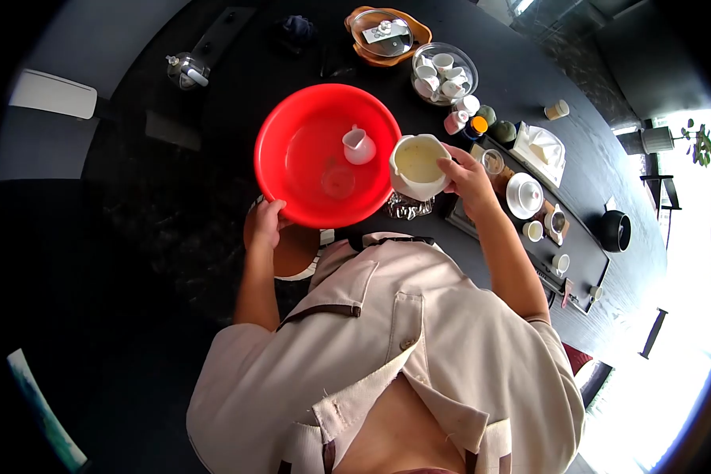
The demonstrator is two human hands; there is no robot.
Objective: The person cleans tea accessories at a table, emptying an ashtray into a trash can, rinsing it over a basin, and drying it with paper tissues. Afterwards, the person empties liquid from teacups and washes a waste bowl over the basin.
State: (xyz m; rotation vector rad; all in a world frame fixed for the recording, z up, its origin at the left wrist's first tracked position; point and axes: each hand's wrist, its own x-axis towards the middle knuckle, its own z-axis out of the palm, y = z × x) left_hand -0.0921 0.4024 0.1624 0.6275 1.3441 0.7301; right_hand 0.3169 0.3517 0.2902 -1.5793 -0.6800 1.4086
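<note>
My left hand (267,222) grips the near left rim of a red plastic basin (300,146). Inside the basin are a small white pitcher (359,148) with a pouring lip and a clear, round glass piece (338,182). My right hand (468,180) is closed around a white bowl (420,164) with a wavy rim, thumb over its edge. The bowl is tilted toward me, its pale yellowish inside showing, and its left side overlaps the basin's right rim in this view.
Beyond the basin, a glass bowl (466,62) holds several white cups, beside a wooden tray (421,35) with a glass lid. To the right, a tea tray bears a white lidded bowl (524,195), a strainer (555,225) and small cups. A kettle (186,71) stands at the far left.
</note>
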